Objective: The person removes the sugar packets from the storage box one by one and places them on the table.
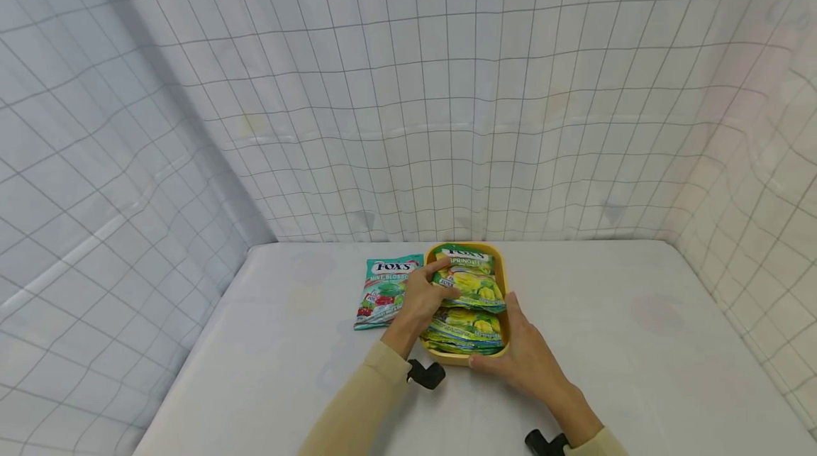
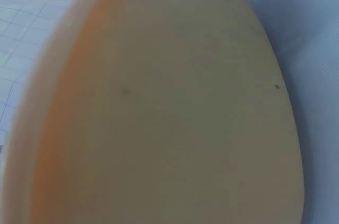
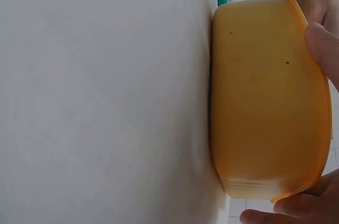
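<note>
A yellow plastic tub (image 1: 456, 358) stands on the white table, filled with several green and yellow bags of Fox's candy (image 1: 464, 328). Over the tub's left side, my left hand (image 1: 423, 298) holds one of these bags (image 1: 475, 287) near its left edge, thumb on top; its other fingertips are partly hidden. That bag lies tilted across the others. My right hand (image 1: 528, 357) grips the tub's near right corner, thumb at the front rim and fingers along the right side. In the right wrist view, the thumb (image 3: 324, 49) presses the tub's rim.
A teal bag of Fox's mint candy (image 1: 386, 293) lies flat on the table (image 1: 306, 371), just left of the tub. White grid-lined sheeting (image 1: 447, 87) rises behind the table and along both sides. A black wrist camera (image 1: 426, 374) sits at the left cuff.
</note>
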`<control>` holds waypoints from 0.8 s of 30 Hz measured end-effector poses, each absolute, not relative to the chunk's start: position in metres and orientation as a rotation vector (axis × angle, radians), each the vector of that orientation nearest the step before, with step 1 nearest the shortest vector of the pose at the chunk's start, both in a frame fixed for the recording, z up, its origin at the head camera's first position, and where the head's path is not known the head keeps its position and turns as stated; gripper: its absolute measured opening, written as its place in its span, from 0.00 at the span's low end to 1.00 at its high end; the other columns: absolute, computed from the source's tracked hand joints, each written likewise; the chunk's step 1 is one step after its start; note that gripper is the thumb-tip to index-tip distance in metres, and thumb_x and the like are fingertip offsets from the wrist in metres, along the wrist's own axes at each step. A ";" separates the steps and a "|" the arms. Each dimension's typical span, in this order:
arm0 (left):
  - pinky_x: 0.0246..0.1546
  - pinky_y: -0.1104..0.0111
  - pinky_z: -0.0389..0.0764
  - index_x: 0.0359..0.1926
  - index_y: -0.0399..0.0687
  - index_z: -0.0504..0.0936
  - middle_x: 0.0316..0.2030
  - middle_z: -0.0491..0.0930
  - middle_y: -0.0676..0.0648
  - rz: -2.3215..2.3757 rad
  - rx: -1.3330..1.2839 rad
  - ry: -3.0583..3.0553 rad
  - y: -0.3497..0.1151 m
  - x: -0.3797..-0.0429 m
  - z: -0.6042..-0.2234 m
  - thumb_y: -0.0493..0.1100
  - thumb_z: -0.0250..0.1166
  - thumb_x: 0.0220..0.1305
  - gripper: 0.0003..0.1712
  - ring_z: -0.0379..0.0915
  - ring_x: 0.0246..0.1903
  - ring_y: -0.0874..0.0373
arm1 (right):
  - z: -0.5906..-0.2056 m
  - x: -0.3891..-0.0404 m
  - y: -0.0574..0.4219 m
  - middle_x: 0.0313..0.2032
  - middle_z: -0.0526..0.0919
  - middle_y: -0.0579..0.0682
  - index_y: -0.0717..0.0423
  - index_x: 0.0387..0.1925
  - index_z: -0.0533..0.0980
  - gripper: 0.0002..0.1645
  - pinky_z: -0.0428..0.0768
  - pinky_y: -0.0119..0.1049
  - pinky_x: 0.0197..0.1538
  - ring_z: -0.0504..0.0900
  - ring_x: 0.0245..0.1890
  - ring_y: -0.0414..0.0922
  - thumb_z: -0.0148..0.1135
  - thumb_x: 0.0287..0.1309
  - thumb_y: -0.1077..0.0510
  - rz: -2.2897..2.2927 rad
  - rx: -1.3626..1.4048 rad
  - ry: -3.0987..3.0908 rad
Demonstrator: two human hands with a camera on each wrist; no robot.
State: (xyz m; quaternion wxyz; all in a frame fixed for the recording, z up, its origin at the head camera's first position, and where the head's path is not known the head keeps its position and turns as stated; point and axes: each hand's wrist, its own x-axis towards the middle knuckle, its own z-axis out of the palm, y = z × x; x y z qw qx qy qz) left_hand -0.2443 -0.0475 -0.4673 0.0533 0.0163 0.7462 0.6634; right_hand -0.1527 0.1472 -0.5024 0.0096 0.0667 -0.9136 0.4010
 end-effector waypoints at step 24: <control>0.51 0.60 0.82 0.69 0.48 0.76 0.69 0.69 0.41 2.249 0.055 2.054 -0.072 -0.237 -0.460 0.24 0.73 0.54 0.41 0.71 0.62 0.41 | -0.499 -0.151 0.146 0.78 0.50 0.65 0.66 0.80 0.41 0.86 0.66 0.61 0.68 0.60 0.73 0.65 0.75 0.37 0.22 1.241 0.190 -2.867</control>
